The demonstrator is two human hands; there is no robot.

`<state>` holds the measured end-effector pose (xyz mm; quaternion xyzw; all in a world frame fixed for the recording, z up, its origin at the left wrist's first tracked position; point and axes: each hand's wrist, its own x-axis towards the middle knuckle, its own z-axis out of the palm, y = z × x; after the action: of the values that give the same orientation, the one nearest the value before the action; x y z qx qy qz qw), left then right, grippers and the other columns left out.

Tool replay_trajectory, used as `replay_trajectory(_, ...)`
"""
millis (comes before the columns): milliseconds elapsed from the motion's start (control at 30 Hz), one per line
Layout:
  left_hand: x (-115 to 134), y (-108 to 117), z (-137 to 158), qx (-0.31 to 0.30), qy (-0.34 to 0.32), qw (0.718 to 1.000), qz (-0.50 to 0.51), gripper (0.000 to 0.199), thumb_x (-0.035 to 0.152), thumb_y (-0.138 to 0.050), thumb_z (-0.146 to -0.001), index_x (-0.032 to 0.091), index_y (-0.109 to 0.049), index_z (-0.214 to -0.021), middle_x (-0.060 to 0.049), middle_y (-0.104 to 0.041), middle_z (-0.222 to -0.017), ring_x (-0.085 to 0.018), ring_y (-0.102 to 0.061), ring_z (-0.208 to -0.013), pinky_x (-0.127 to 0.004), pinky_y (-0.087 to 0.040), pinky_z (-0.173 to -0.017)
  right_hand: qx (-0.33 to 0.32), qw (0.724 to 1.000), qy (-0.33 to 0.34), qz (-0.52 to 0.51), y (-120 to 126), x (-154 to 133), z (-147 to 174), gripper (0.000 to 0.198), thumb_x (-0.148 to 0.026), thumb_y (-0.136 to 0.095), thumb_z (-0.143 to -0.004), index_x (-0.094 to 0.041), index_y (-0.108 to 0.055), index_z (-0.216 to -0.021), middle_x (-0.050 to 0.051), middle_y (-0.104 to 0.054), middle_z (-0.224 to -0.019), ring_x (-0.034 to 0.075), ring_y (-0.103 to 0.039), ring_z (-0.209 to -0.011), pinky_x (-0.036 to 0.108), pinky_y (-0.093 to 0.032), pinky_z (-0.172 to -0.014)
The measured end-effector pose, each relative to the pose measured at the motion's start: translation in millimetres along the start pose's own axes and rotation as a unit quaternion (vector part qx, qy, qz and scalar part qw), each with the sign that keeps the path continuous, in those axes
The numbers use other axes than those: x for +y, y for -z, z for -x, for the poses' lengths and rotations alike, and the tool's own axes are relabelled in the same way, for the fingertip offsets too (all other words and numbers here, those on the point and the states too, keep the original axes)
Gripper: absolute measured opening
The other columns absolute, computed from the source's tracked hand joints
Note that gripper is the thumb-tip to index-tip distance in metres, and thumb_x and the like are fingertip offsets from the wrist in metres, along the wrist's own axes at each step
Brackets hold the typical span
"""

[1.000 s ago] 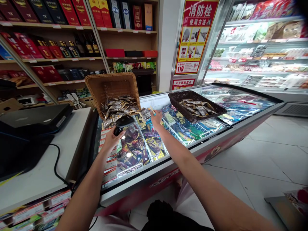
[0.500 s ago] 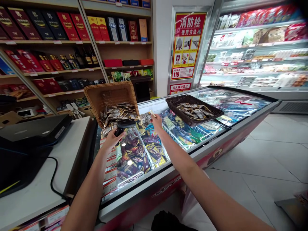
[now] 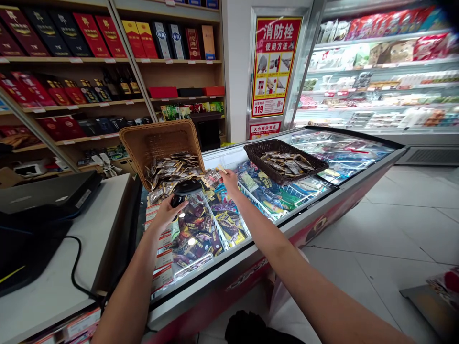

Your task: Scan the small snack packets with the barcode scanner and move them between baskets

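Note:
My left hand (image 3: 169, 210) grips a black handheld barcode scanner (image 3: 187, 186) by its handle, above the glass-topped freezer. Pinched between the fingers of my right hand (image 3: 229, 180) is a small snack packet (image 3: 213, 178), close to the scanner's head. Behind the scanner a tan wicker basket (image 3: 161, 136) leans tilted, with a heap of similar packets (image 3: 175, 169) in it. To the right of my right hand, a dark brown basket (image 3: 251, 155) rests on the freezer and holds more such packets (image 3: 287, 164).
Bagged ice creams show under the glass of the freezer (image 3: 287, 234). A white counter (image 3: 103, 210) with a black device and cable (image 3: 73, 267) stands at the left. Shelves of boxed bottles (image 3: 107, 105) and a lit chiller (image 3: 373, 76) line the back.
The scanner's head has turned slightly, now showing more of its top towards me. Both hands keep their holds, the packet staying beside the scanner. The whole view has shifted a little.

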<state>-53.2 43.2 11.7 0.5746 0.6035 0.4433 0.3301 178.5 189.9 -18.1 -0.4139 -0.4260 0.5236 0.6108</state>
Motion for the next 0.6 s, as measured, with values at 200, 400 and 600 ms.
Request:
replay_trajectory(200,6,-3,3,0.007,0.01,1.0,-0.005,0.059,0.062,-0.094,-0.052,0.022,-0.061,-0.082,0.005,-0.051,-0.058,-0.014,-0.048,-0.054,-0.026,-0.038,-0.05,-0.006,1.0,-0.008,-0.01,0,2,0,0.007,-0.025,-0.066,-0.089,-0.02,-0.067,-0.085,-0.004,-0.057,-0.062,0.014,-0.054,-0.058,0.025,-0.044,-0.056)
replay_trajectory(400,9,-5,1,0.04,-0.005,0.999,0.017,0.062,0.064,-0.093,-0.05,0.022,-0.062,-0.081,0.004,-0.056,-0.06,-0.013,-0.048,-0.054,-0.023,-0.036,-0.047,0.063,0.998,-0.02,-0.008,2,4,-21,0.009,-0.027,-0.064,-0.086,-0.02,-0.063,-0.079,-0.007,-0.051,-0.053,0.012,-0.051,-0.051,0.022,-0.043,-0.052)
replay_trajectory(600,2,1,-4,0.015,-0.002,1.0,-0.007,0.06,0.064,-0.094,-0.05,0.022,-0.066,-0.081,0.004,-0.056,-0.058,-0.015,-0.051,-0.054,-0.023,-0.035,-0.045,0.288,0.956,0.048,0.009,65,-42,-69,0.016,-0.032,-0.053,-0.094,-0.02,-0.064,-0.094,0.002,-0.064,-0.069,0.017,-0.064,-0.061,0.027,-0.053,-0.06)
